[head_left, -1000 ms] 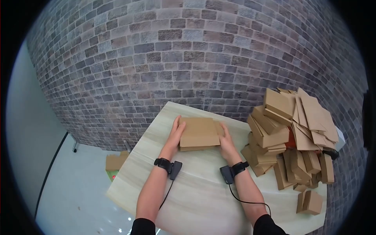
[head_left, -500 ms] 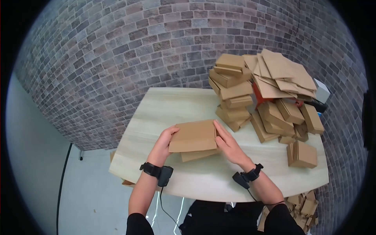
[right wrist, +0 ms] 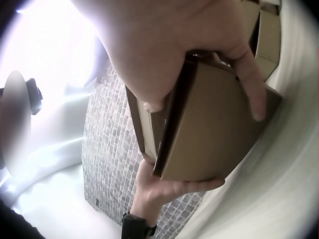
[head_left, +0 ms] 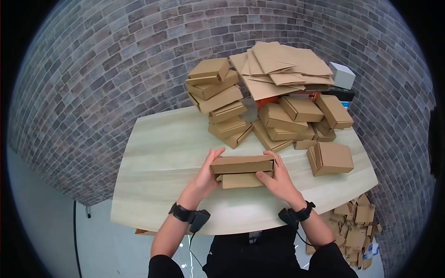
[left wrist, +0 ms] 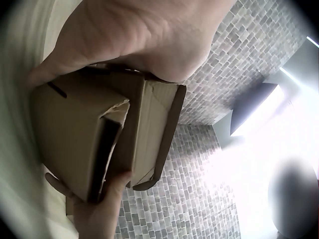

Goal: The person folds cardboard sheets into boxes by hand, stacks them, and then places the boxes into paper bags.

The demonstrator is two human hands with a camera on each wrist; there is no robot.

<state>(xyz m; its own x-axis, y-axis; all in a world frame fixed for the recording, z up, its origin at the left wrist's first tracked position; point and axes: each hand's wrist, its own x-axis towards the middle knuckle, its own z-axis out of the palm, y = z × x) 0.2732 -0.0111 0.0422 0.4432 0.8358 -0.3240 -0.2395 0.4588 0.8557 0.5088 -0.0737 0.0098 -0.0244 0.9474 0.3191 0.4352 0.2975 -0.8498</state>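
Note:
A small brown cardboard box (head_left: 242,167) is held tilted over the table's near half, its lid parted from its lower part. My left hand (head_left: 203,178) grips the box's left end, with its fingertips past the far edge. At the opposite end, my right hand (head_left: 282,183) holds it with the thumb on the lower panel and the fingers behind. Dark gaps between the cardboard panels (left wrist: 75,129) show in the left wrist view. From the right wrist, one broad flat side (right wrist: 209,124) is visible, with a right finger lying along it.
Stacked small boxes (head_left: 222,104) stand behind the hands, beside flat cardboard sheets (head_left: 287,65). More boxes (head_left: 282,118) are heaped at the right, with a single box (head_left: 331,157) nearer me. Cardboard pieces (head_left: 354,227) lie on the floor beyond the table's (head_left: 153,153) right edge.
The head view has swung right. The box has come nearer to me and tipped, so its front side faces up at me. My right thumb has moved onto the lower panel.

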